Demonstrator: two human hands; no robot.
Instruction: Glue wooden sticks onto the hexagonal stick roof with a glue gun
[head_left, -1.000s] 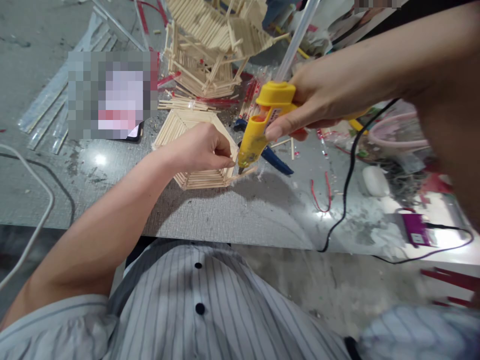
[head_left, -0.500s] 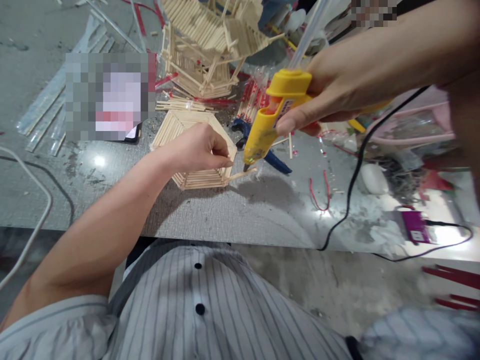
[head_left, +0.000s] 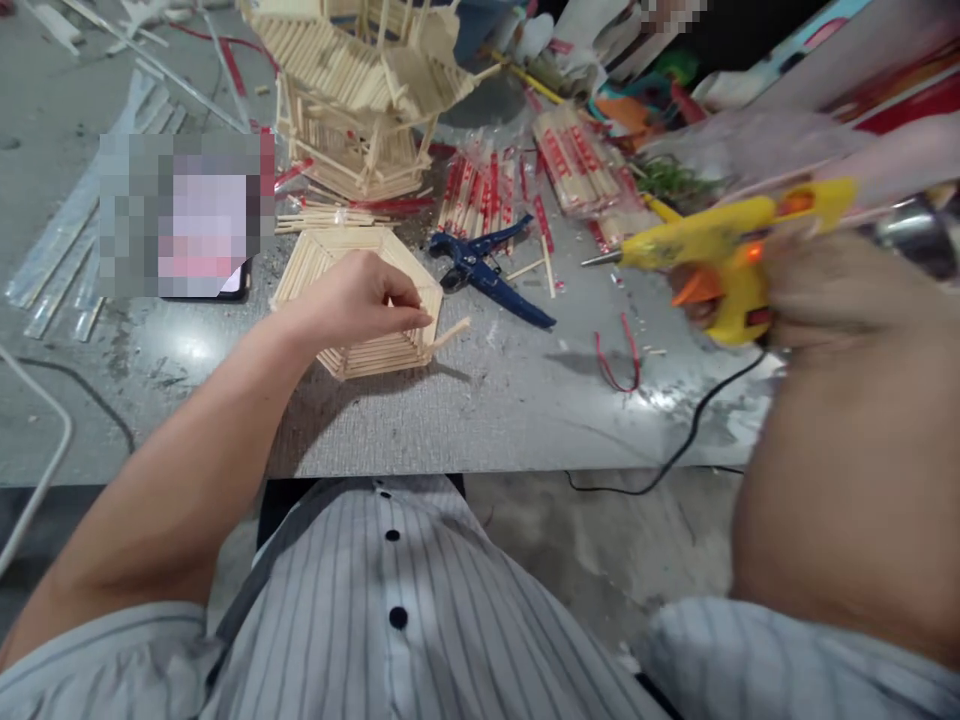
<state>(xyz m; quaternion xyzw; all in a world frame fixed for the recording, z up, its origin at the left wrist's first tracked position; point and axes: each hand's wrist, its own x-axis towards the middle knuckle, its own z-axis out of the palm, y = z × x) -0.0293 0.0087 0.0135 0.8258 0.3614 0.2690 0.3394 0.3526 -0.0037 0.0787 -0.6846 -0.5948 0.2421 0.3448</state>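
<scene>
My left hand is closed in a pinch at the right edge of a hexagonal frame of thin wooden sticks on the table. Exactly what lies between its fingertips is hidden. One short stick juts out to the right from the frame's near right corner. Well off to the right, my right hand, blurred, is wrapped round a yellow hot glue gun. Its nozzle points left, and an orange light glows on its body. Blue cutters lie just right of the frame.
Behind the frame stands a larger stick-built structure. Wrapped red-and-white stick packs lie beside it. A phone and clear plastic sleeves are at left. A red string and the black cord lie at right.
The glue gun in my right hand has swung away to the right, from the jutting stick, and now points left. My left hand stays pinched at the frame; the view has shifted slightly.
</scene>
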